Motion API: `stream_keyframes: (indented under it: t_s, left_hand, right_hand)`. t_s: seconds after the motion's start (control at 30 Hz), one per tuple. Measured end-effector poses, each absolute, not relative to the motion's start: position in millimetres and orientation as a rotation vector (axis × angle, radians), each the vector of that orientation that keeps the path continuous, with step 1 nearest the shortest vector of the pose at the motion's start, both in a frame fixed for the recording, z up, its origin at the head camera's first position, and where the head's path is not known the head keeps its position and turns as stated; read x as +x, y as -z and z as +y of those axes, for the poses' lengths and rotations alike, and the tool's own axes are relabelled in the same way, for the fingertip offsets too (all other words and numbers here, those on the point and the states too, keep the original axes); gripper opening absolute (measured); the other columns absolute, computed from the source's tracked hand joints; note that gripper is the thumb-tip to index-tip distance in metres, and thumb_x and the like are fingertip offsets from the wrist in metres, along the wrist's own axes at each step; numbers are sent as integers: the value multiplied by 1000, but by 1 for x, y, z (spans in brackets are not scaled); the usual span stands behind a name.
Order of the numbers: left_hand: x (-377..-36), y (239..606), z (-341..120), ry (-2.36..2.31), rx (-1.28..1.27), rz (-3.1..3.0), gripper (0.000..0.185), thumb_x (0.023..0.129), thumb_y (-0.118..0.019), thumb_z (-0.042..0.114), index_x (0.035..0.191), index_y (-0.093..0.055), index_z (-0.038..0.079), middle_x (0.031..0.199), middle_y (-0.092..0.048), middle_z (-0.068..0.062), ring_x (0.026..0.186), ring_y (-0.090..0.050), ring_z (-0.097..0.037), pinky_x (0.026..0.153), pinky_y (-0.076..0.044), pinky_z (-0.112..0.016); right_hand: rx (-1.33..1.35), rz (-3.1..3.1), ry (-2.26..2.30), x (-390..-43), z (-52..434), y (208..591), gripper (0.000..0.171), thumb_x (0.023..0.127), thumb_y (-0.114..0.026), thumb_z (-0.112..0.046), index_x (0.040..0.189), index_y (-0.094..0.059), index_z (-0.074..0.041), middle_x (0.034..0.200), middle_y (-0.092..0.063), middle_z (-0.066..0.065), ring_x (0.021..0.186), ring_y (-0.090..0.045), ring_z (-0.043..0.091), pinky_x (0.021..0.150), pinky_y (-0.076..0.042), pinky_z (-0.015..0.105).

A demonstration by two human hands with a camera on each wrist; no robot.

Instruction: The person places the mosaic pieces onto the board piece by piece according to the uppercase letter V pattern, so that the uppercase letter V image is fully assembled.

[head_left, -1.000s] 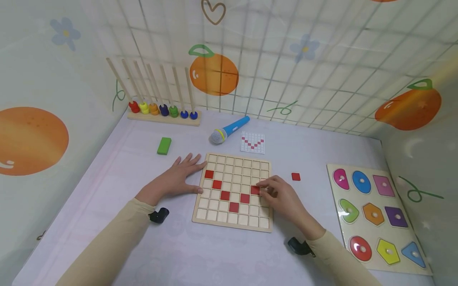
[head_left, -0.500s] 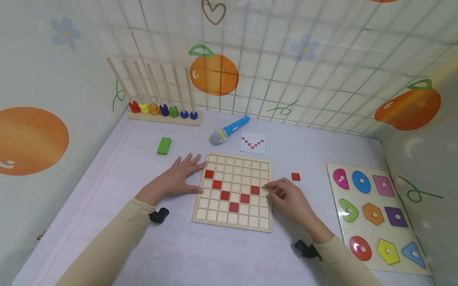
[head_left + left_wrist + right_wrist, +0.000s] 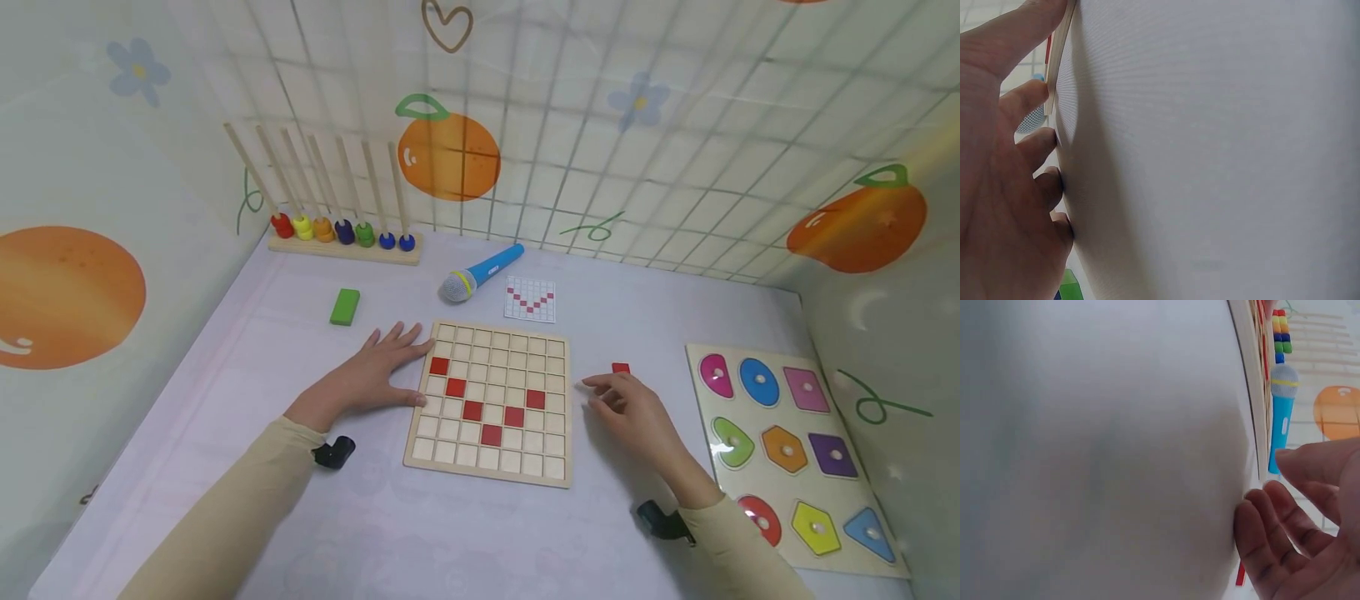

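A wooden grid board [image 3: 498, 327] lies in the middle of the table, with several red square tiles [image 3: 491, 435] set in its cells in a V shape. My left hand [image 3: 367, 371] is spread at the board's left edge, thumb and index finger touching the frame. In the left wrist view, the fingertips [image 3: 1047, 147] of that hand rest on the table. To the right of the board is my right hand [image 3: 630, 408], fingers loosely bent and nothing between thumb and fingers. A loose red tile [image 3: 621, 367] lies just beyond its knuckles, partly hidden by it.
Behind the board lie a pattern card [image 3: 530, 299] with a red V and a blue toy microphone [image 3: 483, 271]. A green block [image 3: 345, 307] is at the left. A bead stacker [image 3: 345, 248] stands at the back left, a shape puzzle [image 3: 738, 400] at the right.
My right hand has moved off the board to the right, leaving a red tile in its cell, and now partly covers the loose tile. The left hand has stayed still.
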State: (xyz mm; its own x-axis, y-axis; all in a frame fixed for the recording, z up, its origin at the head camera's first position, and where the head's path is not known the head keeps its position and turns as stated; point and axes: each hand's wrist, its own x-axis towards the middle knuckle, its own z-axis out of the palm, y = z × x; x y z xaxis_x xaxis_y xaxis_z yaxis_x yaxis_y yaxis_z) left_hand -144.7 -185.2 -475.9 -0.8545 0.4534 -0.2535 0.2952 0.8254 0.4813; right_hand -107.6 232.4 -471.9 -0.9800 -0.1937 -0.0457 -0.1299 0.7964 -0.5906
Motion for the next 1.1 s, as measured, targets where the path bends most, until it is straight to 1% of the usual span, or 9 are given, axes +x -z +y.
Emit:
stream_keyframes:
  t_s: [0.33, 0.43, 0.5, 0.63, 0.73, 0.97, 1.1]
  left_hand:
    - [-144, 474, -185, -611, 563, 2645, 98, 82, -76, 62, 162, -31, 25, 171, -11, -4, 157, 3, -32, 126, 4, -54]
    - [-144, 472, -184, -612, 562, 2645, 98, 83, -76, 61, 161, -31, 25, 171, -11, -5, 157, 3, -32, 126, 4, -54]
    - [-144, 472, -184, -613, 563, 2644, 98, 83, -76, 61, 161, -31, 25, 171, -11, -5, 157, 2, -32, 126, 4, -54]
    - [-144, 472, -184, -617, 564, 2646, 98, 83, -77, 60, 161, -32, 25, 171, -11, -5, 157, 2, -32, 126, 4, -54]
    - [-144, 472, -184, -621, 563, 2648, 97, 83, -77, 60, 161, -32, 25, 171, -11, -5, 157, 2, -32, 126, 4, -53]
    - [-144, 474, -185, -626, 564, 2647, 98, 82, -77, 61, 161, -32, 25, 171, -11, -5, 157, 2, -32, 126, 4, -54]
    - [-144, 475, -185, -629, 569, 2651, 98, 82, -77, 61, 161, -32, 25, 171, -12, -5, 157, 2, -32, 126, 4, -54]
  right_hand:
    - [-205, 2916, 936, -116, 253, 472, 32, 94, -73, -12, 126, -69, -9, 108, -63, 11, 90, -66, 27, 79, -62, 42]
    - [-189, 2924, 937, -120, 259, 474, 33, 95, -71, -12, 128, -68, -8, 112, -62, 12, 91, -65, 28, 80, -62, 43]
    - [-169, 2929, 933, -121, 262, 474, 33, 96, -71, -12, 129, -68, -9, 114, -61, 12, 92, -64, 28, 81, -61, 42]
    - [-130, 2935, 927, -124, 267, 474, 33, 96, -70, -13, 129, -68, -9, 118, -59, 13, 93, -62, 27, 77, -59, 32]
    - [-88, 2935, 925, -126, 268, 472, 34, 97, -69, -15, 130, -66, -8, 121, -57, 15, 94, -60, 28, 75, -58, 28]
    - [-71, 2925, 910, -131, 270, 474, 43, 99, -68, -16, 140, -59, -6, 135, -50, 22, 97, -58, 31, 75, -58, 31]
    - [-106, 2923, 877, -134, 270, 476, 43, 98, -69, -15, 140, -60, -7, 135, -50, 22, 95, -55, 30, 74, -56, 33]
